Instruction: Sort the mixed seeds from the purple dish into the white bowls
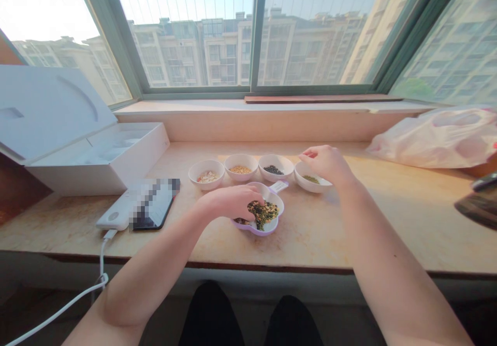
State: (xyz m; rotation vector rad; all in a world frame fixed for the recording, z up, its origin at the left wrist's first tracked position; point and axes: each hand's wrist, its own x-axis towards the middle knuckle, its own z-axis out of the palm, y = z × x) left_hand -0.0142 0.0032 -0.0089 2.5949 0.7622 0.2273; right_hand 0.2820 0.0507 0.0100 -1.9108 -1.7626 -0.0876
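Your left hand [229, 202] was curled into the mixed seeds [264, 214] in the lilac handled dish [276, 196], and your right hand [324, 163] was pinched above a white bowl [315, 186]; neither grip could be told.

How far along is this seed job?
Done: a mixed pile of seeds already sits in the purple-rimmed handled dish. In hand: the left hand is on that pile; the right hand pinches above the bowl of green seeds. Left: the pale-flake bowl, yellow-grain bowl and black-seed bowl still hold some.

The lilac-rimmed dish [254, 232] is cradling a speckled green-and-tan mix [264, 214], while the bowls [240, 159] behind it are showing plain white.
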